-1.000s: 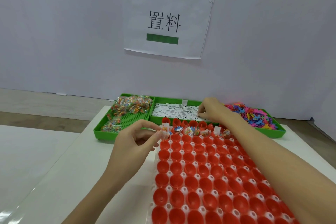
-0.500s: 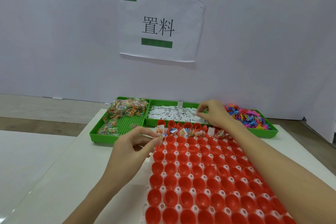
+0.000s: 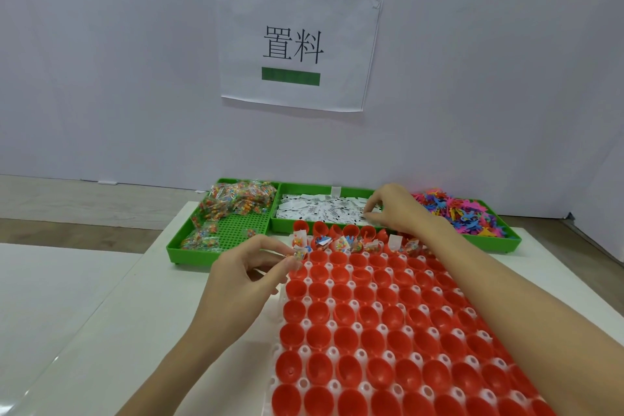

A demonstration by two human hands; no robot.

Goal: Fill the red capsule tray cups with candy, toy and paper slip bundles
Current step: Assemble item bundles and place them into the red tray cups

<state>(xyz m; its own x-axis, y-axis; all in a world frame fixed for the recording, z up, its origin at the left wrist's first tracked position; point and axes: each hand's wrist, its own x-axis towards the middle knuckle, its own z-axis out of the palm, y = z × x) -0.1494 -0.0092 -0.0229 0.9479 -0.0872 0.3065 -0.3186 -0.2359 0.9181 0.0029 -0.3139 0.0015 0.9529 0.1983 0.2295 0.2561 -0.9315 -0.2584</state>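
Note:
The red capsule tray (image 3: pixel 388 321) fills the lower right, most cups bare. Its far row holds candy, toy and slip bundles (image 3: pixel 351 243). My left hand (image 3: pixel 246 273) pinches a small candy packet (image 3: pixel 299 253) at the tray's far left corner, over the second row. My right hand (image 3: pixel 395 208) reaches across the tray into the middle green bin, fingertips pinching a white paper slip (image 3: pixel 366 214) from the pile of slips (image 3: pixel 320 209). Candy packets (image 3: pixel 236 201) lie in the left green bin, colourful plastic toys (image 3: pixel 462 213) in the right one.
The green bins (image 3: pixel 189 250) stand in a row at the table's far edge against a white wall with a printed paper sign (image 3: pixel 293 44). White tabletop (image 3: pixel 135 314) spreads left of the red tray.
The view shifted slightly. My left hand lowered the candy packet a little toward the tray's left corner. My right hand stays at the slip bin, fingers closing on a slip.

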